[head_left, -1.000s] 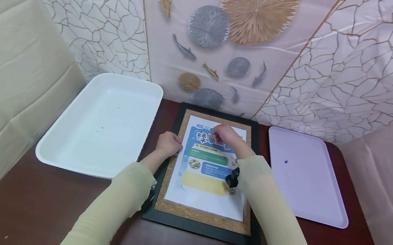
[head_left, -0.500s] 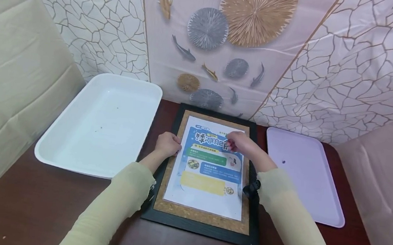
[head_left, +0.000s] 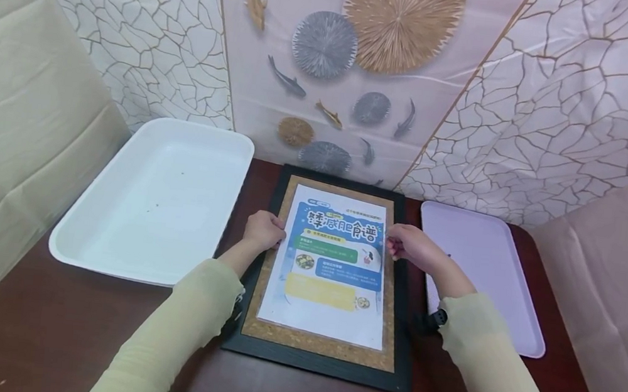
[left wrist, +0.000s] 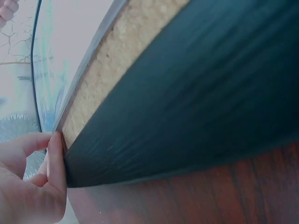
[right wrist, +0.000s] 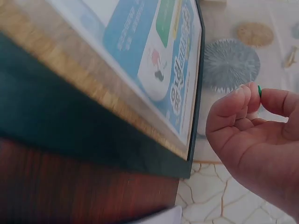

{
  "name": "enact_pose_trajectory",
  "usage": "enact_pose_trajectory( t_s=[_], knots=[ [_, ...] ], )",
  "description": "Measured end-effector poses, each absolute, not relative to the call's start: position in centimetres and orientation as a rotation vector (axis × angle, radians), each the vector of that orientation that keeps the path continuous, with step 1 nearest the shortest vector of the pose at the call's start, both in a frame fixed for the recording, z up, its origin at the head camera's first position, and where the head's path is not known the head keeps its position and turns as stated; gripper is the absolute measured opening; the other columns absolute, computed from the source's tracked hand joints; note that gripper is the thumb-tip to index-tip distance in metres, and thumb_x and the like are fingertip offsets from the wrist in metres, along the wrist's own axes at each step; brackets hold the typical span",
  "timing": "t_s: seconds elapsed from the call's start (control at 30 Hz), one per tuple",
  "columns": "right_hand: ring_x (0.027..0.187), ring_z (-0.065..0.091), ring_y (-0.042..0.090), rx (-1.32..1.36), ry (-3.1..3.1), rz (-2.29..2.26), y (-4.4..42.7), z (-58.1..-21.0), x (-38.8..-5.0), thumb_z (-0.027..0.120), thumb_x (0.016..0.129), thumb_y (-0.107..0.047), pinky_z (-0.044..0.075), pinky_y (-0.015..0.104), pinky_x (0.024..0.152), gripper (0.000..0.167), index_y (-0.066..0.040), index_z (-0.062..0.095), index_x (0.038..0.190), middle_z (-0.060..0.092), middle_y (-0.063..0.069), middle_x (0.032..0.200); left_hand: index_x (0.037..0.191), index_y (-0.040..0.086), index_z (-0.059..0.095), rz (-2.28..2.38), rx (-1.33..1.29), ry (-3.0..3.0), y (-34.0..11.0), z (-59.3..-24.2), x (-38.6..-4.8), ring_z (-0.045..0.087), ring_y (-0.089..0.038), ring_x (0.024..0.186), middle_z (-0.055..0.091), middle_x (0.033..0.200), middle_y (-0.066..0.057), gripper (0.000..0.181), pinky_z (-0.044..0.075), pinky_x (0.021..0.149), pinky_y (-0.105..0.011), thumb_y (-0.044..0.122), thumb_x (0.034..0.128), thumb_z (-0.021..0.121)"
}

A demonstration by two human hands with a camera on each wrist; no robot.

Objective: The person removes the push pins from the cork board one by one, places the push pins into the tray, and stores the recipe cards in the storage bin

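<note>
A printed poster (head_left: 324, 323) in a clear sleeve lies on a cork board (head_left: 316, 349) with a black frame. At the poster's left edge, my left hand (head_left: 262, 230) pinches the sleeve between thumb and fingers; the left wrist view shows these fingers (left wrist: 56, 158) on the edge. My right hand (head_left: 414, 246) is by the poster's upper right edge, over the board's right side. Between its thumb and fingertip it holds a tiny green pushpin (right wrist: 259, 91), mostly hidden by the fingers.
A deep white tray (head_left: 136, 217) stands left of the board on the dark wooden table (head_left: 108, 327). To the right lies a flat lilac tray (head_left: 494, 270), partly behind the right arm. A patterned cloth (head_left: 393, 84) hangs behind the board.
My right hand has moved rightward from over the poster's title to its right edge, uncovering the title. My left hand has stayed at the left edge. The view has shifted slightly.
</note>
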State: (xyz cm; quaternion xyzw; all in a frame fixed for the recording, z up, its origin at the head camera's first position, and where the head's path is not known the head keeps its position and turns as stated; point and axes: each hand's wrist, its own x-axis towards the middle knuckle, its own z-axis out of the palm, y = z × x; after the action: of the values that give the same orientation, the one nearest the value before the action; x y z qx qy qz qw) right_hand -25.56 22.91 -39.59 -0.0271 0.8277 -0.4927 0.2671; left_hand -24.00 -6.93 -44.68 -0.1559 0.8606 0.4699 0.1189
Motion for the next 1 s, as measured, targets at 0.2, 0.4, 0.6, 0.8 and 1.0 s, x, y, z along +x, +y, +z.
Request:
enact_pose_trajectory(
  t_s=[0.2,0.4,0.6,0.8,1.0],
  knots=[
    [0.067,0.046,0.012,-0.071,2.269,-1.347,24.9,-39.3,-24.2,0.03,0.098,-0.017,0.046,0.023,0.062,0.026,-0.004,0.043,0.081,0.046,0.0,0.071,0.101,0.003,0.065,1.324,-0.43,2.49,-6.9,-44.2,-24.0,0.066,-0.018,0.074,0.067,0.097,-0.013,0.025,0.052,0.059,-0.02,0.016,0.0808,0.072],
    [0.066,0.047,0.009,-0.055,2.267,-1.372,26.8,-39.2,-22.7,0.029,0.1,-0.019,0.047,0.023,0.062,0.026,-0.007,0.045,0.082,0.047,-0.002,0.071,0.114,0.002,0.063,1.329,-0.325,2.473,-6.2,-43.6,-23.6,0.065,-0.023,0.091,0.067,0.106,-0.015,0.028,0.053,0.074,-0.028,0.014,0.0886,0.061],
    [0.064,0.048,0.005,-0.088,2.228,-1.493,28.7,-38.6,-21.6,0.028,0.099,-0.013,0.046,0.021,0.062,0.025,-0.011,0.045,0.08,0.049,-0.007,0.069,0.131,0.004,0.046,1.438,-0.204,2.537,-5.8,-41.7,-22.9,0.058,-0.029,0.112,0.058,0.124,-0.018,0.035,0.048,0.097,-0.041,0.016,0.099,0.04],
    [0.065,0.049,0.004,-0.117,2.251,-1.49,30.5,-38.1,-20.3,0.026,0.101,-0.014,0.046,0.021,0.062,0.026,-0.01,0.044,0.082,0.05,-0.008,0.07,0.138,0.009,0.04,1.487,-0.201,2.575,-7.0,-39.9,-22.7,0.058,-0.031,0.112,0.056,0.128,-0.019,0.039,0.048,0.096,-0.042,0.017,0.1002,0.035],
    [0.065,0.049,0.004,-0.127,2.205,-1.572,31.9,-38.2,-19.3,0.027,0.101,-0.013,0.045,0.02,0.061,0.027,-0.013,0.045,0.082,0.052,-0.009,0.071,0.14,0.008,0.036,1.537,-0.191,2.635,-10.1,-37.7,-22.8,0.058,-0.034,0.112,0.055,0.129,-0.022,0.041,0.048,0.095,-0.044,0.016,0.0998,0.034]
  ],
)
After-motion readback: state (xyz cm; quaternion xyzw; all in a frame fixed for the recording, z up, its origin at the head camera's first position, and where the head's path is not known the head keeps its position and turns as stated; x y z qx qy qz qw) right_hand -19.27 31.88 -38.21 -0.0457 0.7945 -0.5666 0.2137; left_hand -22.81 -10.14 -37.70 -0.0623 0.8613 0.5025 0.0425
